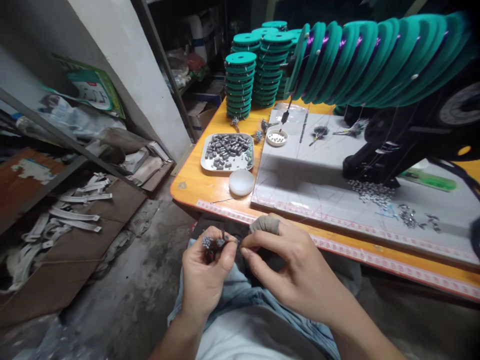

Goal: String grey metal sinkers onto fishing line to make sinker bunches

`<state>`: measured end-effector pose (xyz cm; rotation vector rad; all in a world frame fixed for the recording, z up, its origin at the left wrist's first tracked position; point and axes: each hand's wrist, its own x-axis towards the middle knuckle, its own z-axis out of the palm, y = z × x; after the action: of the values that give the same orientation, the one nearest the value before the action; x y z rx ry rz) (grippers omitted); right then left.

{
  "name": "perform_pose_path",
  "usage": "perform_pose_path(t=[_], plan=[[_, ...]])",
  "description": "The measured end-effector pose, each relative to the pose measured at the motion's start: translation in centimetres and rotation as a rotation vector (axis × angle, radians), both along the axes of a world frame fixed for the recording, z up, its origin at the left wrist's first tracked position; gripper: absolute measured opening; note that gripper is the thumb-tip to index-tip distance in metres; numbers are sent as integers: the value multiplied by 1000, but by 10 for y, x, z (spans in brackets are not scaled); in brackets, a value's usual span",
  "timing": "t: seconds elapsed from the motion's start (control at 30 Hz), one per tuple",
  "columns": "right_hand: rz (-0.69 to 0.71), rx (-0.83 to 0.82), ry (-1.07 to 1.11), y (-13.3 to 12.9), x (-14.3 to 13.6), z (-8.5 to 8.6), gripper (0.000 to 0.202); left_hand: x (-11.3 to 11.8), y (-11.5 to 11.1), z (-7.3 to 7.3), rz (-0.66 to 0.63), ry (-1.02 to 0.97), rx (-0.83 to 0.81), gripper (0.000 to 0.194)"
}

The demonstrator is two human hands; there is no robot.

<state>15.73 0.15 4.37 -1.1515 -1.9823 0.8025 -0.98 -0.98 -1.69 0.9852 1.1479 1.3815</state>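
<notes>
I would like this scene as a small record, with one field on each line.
Left hand: holds a small bundle with grey tips
Right hand: closed in a pinch beside the bundle; grey wrap on one finger
Tray: white, holding small dark pieces
Table: orange, measuring strip along near edge
Spools: green, stacked behind tray; more in a row, upper right

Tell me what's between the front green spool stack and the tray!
A small grey-tipped bundle lies there on the orange table, in the head view.
</notes>
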Motion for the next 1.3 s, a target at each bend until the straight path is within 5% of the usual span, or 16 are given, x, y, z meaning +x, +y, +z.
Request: perform_pose_path(t=[0.87,1.3], plan=[[-6,-31,41,-3,3,-6,11,-4,2,8,-30,119,-81,16],[-39,46,75,-4,1,-10,19,-4,2,16,-62,51,19,23]])
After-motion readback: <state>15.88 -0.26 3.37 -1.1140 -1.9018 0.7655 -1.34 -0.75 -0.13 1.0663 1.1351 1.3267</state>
